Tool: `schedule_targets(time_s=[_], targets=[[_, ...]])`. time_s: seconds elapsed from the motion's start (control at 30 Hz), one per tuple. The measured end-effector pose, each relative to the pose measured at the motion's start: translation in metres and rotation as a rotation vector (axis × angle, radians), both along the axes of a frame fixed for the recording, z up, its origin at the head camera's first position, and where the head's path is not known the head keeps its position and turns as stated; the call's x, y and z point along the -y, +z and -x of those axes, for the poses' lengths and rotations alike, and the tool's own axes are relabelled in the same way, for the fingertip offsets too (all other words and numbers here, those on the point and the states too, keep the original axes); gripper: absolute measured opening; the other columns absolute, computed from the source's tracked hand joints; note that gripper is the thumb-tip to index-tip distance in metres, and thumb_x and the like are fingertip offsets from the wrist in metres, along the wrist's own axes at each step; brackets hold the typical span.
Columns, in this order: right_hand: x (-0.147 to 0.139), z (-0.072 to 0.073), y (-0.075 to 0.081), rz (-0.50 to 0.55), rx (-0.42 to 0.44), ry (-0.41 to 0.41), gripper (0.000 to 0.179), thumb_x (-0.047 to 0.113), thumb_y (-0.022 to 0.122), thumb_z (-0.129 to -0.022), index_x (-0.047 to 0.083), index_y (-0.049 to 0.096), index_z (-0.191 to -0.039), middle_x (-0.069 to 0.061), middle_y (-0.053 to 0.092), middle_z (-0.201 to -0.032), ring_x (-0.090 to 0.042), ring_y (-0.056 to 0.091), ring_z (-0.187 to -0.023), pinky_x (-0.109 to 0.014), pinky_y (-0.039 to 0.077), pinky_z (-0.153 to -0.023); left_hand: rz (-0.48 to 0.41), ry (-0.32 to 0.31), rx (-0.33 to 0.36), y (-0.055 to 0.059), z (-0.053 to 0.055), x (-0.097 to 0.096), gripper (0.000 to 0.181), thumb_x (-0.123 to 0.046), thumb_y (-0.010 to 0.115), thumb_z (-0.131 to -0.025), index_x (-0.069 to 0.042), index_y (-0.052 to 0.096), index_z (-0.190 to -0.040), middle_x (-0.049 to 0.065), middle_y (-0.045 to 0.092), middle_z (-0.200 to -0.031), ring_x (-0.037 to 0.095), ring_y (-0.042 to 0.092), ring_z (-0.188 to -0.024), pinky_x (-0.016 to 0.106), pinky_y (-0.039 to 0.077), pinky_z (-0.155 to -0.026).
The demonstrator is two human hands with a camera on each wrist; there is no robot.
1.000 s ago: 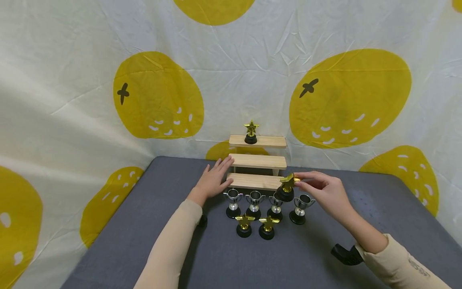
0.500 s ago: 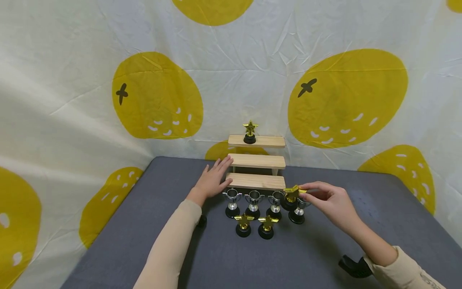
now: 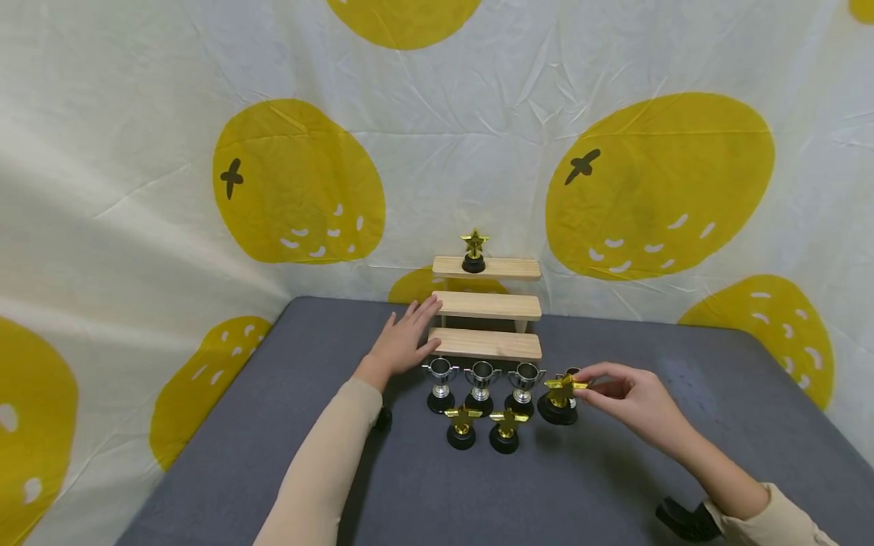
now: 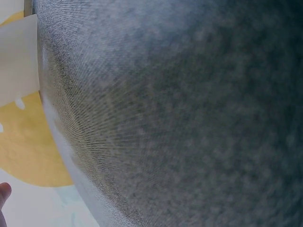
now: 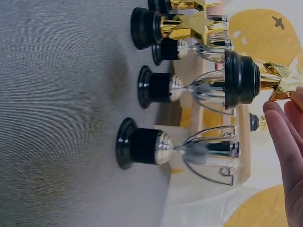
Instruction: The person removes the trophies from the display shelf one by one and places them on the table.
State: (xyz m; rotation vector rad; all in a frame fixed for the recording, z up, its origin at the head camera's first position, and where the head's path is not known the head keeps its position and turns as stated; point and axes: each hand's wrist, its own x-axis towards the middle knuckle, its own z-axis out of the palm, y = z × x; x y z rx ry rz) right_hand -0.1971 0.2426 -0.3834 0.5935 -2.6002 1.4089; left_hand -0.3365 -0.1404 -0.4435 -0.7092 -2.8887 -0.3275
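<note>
My right hand (image 3: 631, 398) pinches a gold star trophy (image 3: 561, 400) by its star. In the right wrist view the trophy's black base (image 5: 240, 80) hangs above the table, level with the bowls of the silver cups. From the head, it overlaps the rightmost silver cup (image 5: 196, 152). My left hand (image 3: 403, 337) lies with spread fingers against the left end of a three-step wooden display stand (image 3: 488, 345). Only a fingertip (image 4: 4, 191) of it shows in the left wrist view. Another gold star trophy (image 3: 474, 250) stands on the top step, left of centre.
Several silver trophy cups (image 3: 481, 383) stand in a row before the stand. Two more star trophies (image 3: 461, 428) stand in front of them on the grey table (image 3: 478, 500). A white curtain (image 3: 464, 152) with yellow fruit shapes hangs behind.
My right hand has moved the gold star trophy down, slightly right and toward me, from beside the bottom step to over the rightmost cup. My left hand has stayed put.
</note>
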Motion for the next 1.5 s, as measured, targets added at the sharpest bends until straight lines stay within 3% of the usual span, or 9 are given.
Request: schedule_targets(time_s=[0.33, 0.57, 0.93, 1.23, 1.5], targets=[[-0.004, 0.0, -0.011, 0.014, 0.029, 0.02, 0.016, 0.004, 0.078, -0.09, 0.004, 0.075, -0.106, -0.012, 0.073, -0.106, -0.007, 0.074, -0.083, -0.028, 0.06, -0.069, -0.01, 0.012, 0.008, 0.001, 0.0, 0.0, 0.075, -0.047, 0.053, -0.106, -0.025, 0.015, -0.167, -0.004, 0.008, -0.172, 0.032, 0.018, -0.155, 0.069, 0.018, -0.117], [-0.006, 0.002, -0.024, 0.025, 0.046, 0.083, 0.016, 0.002, 0.078, -0.089, 0.002, 0.075, -0.105, -0.006, 0.074, -0.103, -0.015, 0.076, -0.084, -0.028, 0.06, -0.069, -0.001, 0.019, 0.013, 0.003, 0.0, -0.001, 0.075, -0.047, 0.052, -0.106, -0.025, 0.014, -0.167, -0.004, 0.008, -0.172, 0.032, 0.018, -0.155, 0.069, 0.02, -0.116], [-0.005, 0.008, -0.046, 0.059, 0.021, 0.185, 0.013, -0.004, 0.076, -0.089, -0.006, 0.073, -0.102, -0.008, 0.075, -0.102, -0.011, 0.074, -0.082, -0.027, 0.06, -0.067, -0.007, 0.008, 0.026, 0.002, -0.001, -0.001, 0.075, -0.047, 0.052, -0.106, -0.024, 0.014, -0.167, -0.003, 0.008, -0.172, 0.033, 0.018, -0.155, 0.069, 0.019, -0.117], [-0.002, 0.009, -0.047, 0.046, 0.046, 0.198, 0.013, -0.002, 0.075, -0.09, -0.004, 0.073, -0.103, -0.022, 0.072, -0.105, -0.007, 0.074, -0.083, -0.027, 0.06, -0.068, -0.012, 0.014, 0.014, 0.0, 0.0, -0.002, 0.076, -0.047, 0.053, -0.106, -0.025, 0.015, -0.167, -0.004, 0.009, -0.172, 0.033, 0.02, -0.154, 0.068, 0.018, -0.117], [0.0, 0.009, -0.05, 0.039, 0.071, 0.189, 0.014, -0.002, 0.076, -0.089, -0.004, 0.073, -0.103, -0.022, 0.071, -0.106, -0.015, 0.075, -0.083, -0.028, 0.061, -0.069, -0.011, 0.015, 0.021, 0.001, -0.001, -0.002, 0.076, -0.047, 0.053, -0.106, -0.025, 0.015, -0.167, -0.003, 0.009, -0.172, 0.033, 0.02, -0.154, 0.068, 0.019, -0.117]])
